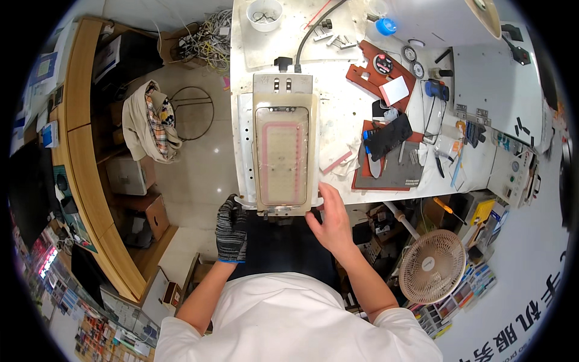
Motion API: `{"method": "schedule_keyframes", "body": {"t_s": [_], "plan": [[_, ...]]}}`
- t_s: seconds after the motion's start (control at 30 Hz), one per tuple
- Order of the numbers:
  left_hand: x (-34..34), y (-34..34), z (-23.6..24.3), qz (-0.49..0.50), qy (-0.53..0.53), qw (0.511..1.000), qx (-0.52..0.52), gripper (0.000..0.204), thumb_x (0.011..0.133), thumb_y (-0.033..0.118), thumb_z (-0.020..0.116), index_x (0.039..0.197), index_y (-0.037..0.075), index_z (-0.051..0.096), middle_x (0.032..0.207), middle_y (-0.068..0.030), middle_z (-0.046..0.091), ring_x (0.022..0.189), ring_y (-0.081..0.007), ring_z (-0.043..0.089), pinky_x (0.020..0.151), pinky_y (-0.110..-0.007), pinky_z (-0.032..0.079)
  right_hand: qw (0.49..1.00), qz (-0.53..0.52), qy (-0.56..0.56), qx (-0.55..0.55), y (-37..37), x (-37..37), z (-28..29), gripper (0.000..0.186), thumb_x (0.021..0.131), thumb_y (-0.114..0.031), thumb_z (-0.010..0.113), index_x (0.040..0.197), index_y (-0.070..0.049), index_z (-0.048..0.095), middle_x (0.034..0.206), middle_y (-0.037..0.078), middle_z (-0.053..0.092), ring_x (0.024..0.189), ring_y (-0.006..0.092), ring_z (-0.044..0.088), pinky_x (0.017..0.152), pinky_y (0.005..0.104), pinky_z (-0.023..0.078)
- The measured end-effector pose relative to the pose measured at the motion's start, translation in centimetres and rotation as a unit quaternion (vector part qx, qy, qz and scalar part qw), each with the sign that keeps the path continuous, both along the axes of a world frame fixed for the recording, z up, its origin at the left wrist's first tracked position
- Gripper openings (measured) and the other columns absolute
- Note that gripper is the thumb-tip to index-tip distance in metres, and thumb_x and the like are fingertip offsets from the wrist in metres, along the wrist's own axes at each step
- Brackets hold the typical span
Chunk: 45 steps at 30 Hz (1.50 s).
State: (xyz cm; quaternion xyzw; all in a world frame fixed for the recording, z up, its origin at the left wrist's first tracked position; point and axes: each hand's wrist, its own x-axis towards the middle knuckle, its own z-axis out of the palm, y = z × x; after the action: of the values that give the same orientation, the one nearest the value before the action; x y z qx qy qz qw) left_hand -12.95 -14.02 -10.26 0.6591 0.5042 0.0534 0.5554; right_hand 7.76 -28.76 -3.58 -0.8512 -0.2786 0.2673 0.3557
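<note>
A flat phone-sized panel [281, 154], with a pink band inside its dark outline, lies on a metal bench machine [283, 83] that has a black knob and cable at its far end. My left hand [231, 232], in a grey-and-black knit glove, is at the machine's near left corner. Its fingers are curled together, and what they hold is hidden. By the near right corner is my bare right hand [332, 220], thumb and fingers apart around the corner, seemingly touching the edge.
Right of the machine, the white bench [332, 130] carries a black phone [389, 137], red-brown work mats [386, 181] and several hand tools. A white bowl [264, 15] stands at the far left. A fan [432, 265] is below the bench's right end.
</note>
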Motion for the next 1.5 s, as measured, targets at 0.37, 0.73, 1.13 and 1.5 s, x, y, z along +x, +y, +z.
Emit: {"method": "schedule_keyframes", "body": {"t_s": [0.37, 0.73, 1.13, 1.5], "plan": [[-1.1, 2.0, 0.2, -0.053, 0.027, 0.998, -0.006, 0.031, 0.09, 0.007, 0.054, 0.119, -0.003, 0.053, 0.114, -0.0165, 0.059, 0.104, -0.0242, 0.057, 0.092, -0.033, 0.044, 0.996, -0.055, -0.049, 0.053, -0.3, -1.3, -3.8, 0.045, 0.07, 0.003, 0.069, 0.113, -0.001, 0.055, 0.098, 0.013, 0.06, 0.081, 0.0257, 0.061, 0.07, 0.0325, 0.05], [-3.9, 2.2, -2.3, -0.119, 0.054, 0.991, -0.033, 0.033, 0.09, 0.008, 0.052, 0.121, -0.003, 0.051, 0.117, -0.0186, 0.057, 0.108, -0.0278, 0.056, 0.095, -0.036, 0.043, 0.994, -0.07, 0.044, 0.071, 0.4, -0.5, -2.6, 0.061, 0.07, 0.003, 0.063, 0.128, -0.002, 0.047, 0.113, 0.014, 0.053, 0.094, 0.0243, 0.058, 0.083, 0.0322, 0.048], [-4.0, 2.2, -1.6, -0.097, 0.029, 0.992, -0.07, 0.037, 0.091, 0.009, 0.054, 0.125, -0.003, 0.048, 0.118, -0.0172, 0.057, 0.109, -0.0245, 0.056, 0.095, -0.034, 0.044, 0.922, -0.169, 0.266, 0.228, -0.1, -0.9, -5.1, 0.077, 0.059, 0.012, 0.04, 0.135, -0.002, 0.044, 0.124, 0.007, 0.044, 0.109, 0.016, 0.047, 0.096, 0.0295, 0.038], [-1.2, -1.8, 2.1, -0.135, -0.059, 0.778, -0.611, 0.032, 0.092, 0.013, 0.053, 0.124, 0.004, 0.049, 0.121, -0.0105, 0.056, 0.11, -0.0211, 0.055, 0.094, -0.033, 0.046, 0.97, -0.189, 0.129, 0.079, -1.6, -7.9, -1.5, 0.026, 0.086, -0.002, 0.054, 0.112, -0.002, 0.058, 0.093, 0.007, 0.059, 0.08, 0.015, 0.057, 0.07, 0.0261, 0.046]]}}
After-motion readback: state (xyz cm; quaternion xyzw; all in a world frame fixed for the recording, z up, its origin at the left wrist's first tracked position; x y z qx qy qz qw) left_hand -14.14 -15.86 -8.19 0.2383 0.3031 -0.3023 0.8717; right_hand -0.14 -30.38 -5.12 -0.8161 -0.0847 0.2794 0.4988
